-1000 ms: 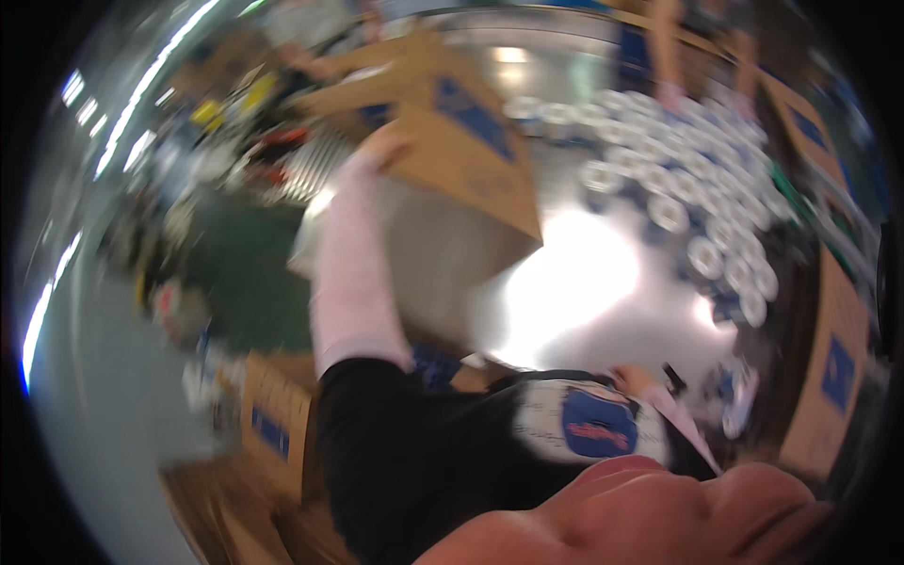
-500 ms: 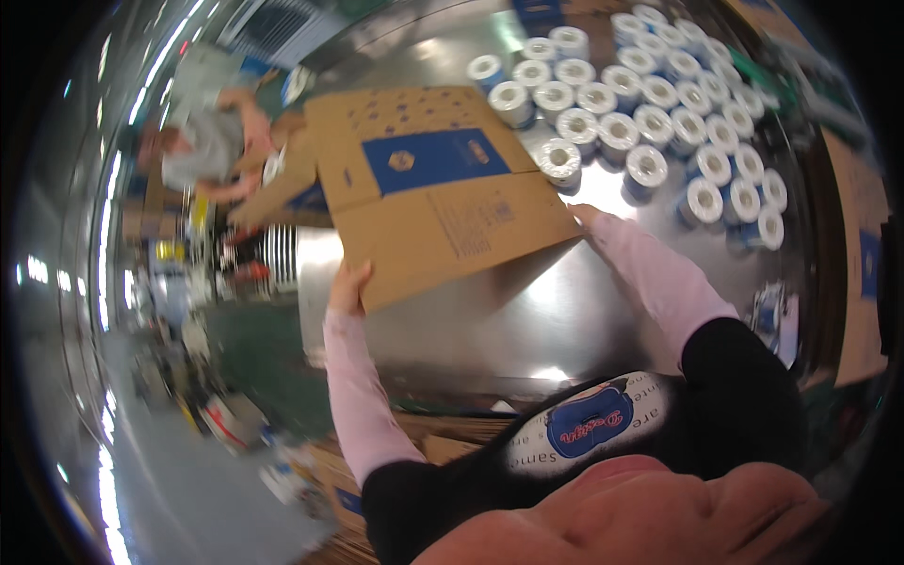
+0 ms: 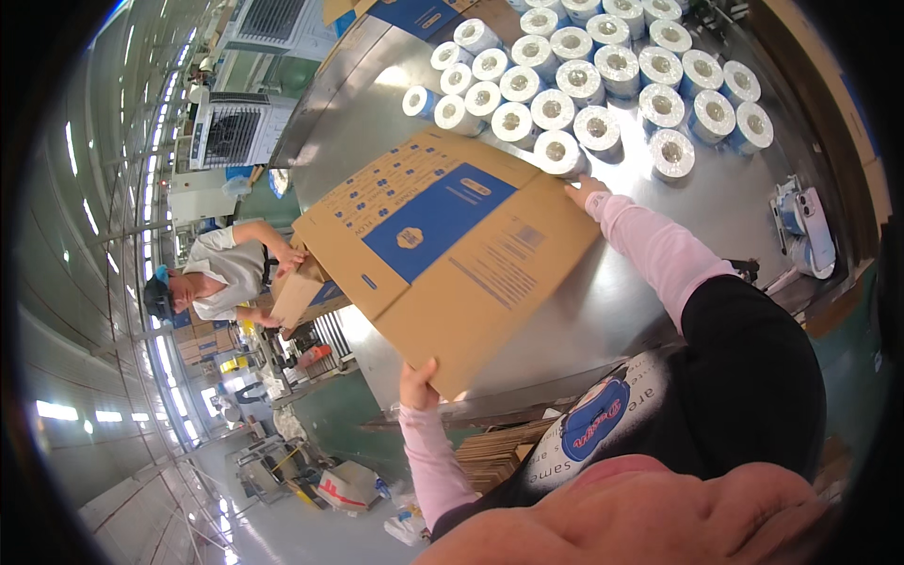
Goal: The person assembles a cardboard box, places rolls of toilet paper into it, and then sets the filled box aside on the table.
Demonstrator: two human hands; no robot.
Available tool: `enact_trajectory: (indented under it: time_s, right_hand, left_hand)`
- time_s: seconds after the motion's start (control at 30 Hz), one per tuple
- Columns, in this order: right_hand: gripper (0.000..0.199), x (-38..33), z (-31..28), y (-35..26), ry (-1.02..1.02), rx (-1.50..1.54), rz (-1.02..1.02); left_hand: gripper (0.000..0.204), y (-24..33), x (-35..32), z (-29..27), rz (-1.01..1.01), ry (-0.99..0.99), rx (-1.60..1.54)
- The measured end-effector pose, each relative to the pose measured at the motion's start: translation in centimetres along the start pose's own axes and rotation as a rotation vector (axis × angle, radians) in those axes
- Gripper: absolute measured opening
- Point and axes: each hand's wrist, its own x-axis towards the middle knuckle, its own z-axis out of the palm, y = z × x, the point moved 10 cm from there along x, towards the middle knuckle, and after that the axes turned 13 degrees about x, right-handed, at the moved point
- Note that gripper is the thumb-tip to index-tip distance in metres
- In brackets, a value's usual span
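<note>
By the left hand [image 3: 419, 384] and right hand [image 3: 588, 192], a carton [image 3: 441, 268] is gripped at two corners; over the metal table [image 3: 640, 282], beside white-topped rolls [image 3: 577, 83]; positioning seems in hand; even support is probably called for next.

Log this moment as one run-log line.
Left hand: grips cardboard carton, near corner | Right hand: at carton's right edge | Wrapped white rolls: on metal table

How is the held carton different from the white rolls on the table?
The carton is brown with blue print; the rolls have white ends. The carton is broad, flat-sided; the rolls are small cylinders. Left hand and right hand hold the carton; the rolls stand upright. Both show some blue.
</note>
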Motion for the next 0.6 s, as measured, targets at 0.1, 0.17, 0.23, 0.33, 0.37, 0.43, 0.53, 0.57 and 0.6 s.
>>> enact_trajectory:
  time_s: [0.1,0.17,0.23,0.33,0.37,0.43,0.53,0.57,0.6]
  right_hand:
    - [0.076,6.8,2.1,6.2,-0.099,0.236,-0.012]
    - [0.074,6.7,3.4,6.5,-0.179,0.251,0.040]
    - [0.074,3.0,2.5,5.5,-0.176,0.223,0.090]
    - [0.066,-2.0,-0.7,3.5,-0.174,0.243,0.172]
    - [0.066,-3.6,-1.9,3.2,-0.181,0.235,0.184]
    - [0.067,-4.3,-3.5,4.4,-0.083,0.218,0.165]
    - [0.070,-4.3,-6.2,11.0,0.115,0.176,0.109]
    - [0.072,-5.3,-6.7,12.8,0.104,0.172,0.104]
    - [0.074,-5.5,-6.8,17.0,0.148,0.139,0.119]
  left_hand:
    - [0.064,1.7,-3.2,3.8,-0.035,-0.090,0.039]
    - [0.062,1.2,-4.3,4.5,-0.047,-0.031,0.046]
    - [0.058,-2.5,-5.1,1.9,-0.059,0.117,0.032]
    - [0.055,-5.6,-3.4,-3.1,-0.075,0.306,0.172]
    - [0.054,-6.8,-2.8,-4.4,-0.085,0.287,0.180]
    - [0.053,-7.2,-0.7,-4.7,-0.084,0.227,0.199]
    - [0.052,-5.2,0.3,-1.1,-0.045,0.208,0.222]
    - [0.052,-5.2,-0.1,-0.6,-0.074,0.193,0.239]
    - [0.052,-4.2,0.3,0.1,-0.094,0.156,0.268]
